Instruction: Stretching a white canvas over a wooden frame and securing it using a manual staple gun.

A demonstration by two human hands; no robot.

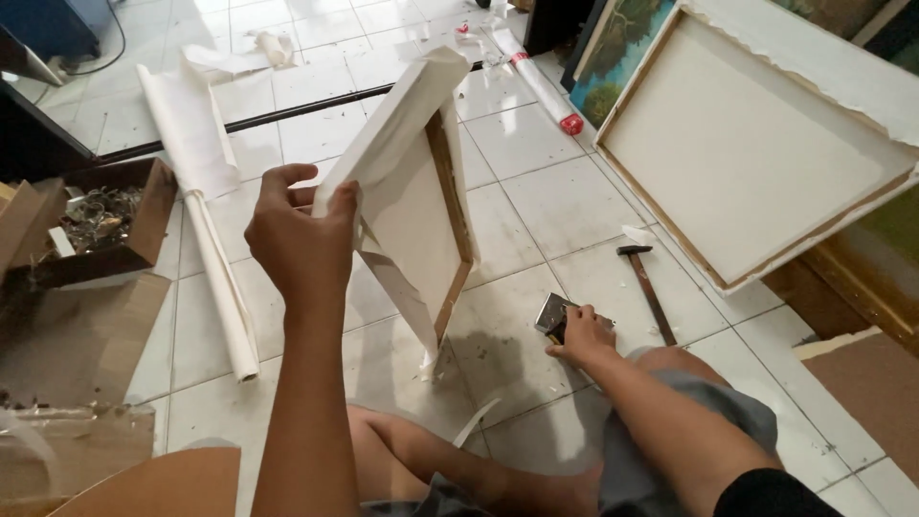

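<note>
My left hand (302, 235) grips the near corner of a small canvas stretched on a wooden frame (407, 191). The frame stands tilted on one corner on the white tile floor, its back facing right. Loose canvas flaps hang at its lower edge. My right hand (579, 335) rests on the floor, closed around a metal staple gun (553, 314). A hammer (646, 282) with a wooden handle lies on the tiles just right of that hand. My bare knees are at the bottom of the view.
A roll of white canvas (215, 239) lies on the floor at left. A cardboard box of metal bits (100, 220) sits far left. A larger stretched canvas (756, 153) leans at right, by framed paintings (617, 57). Another roll (536, 81) lies behind.
</note>
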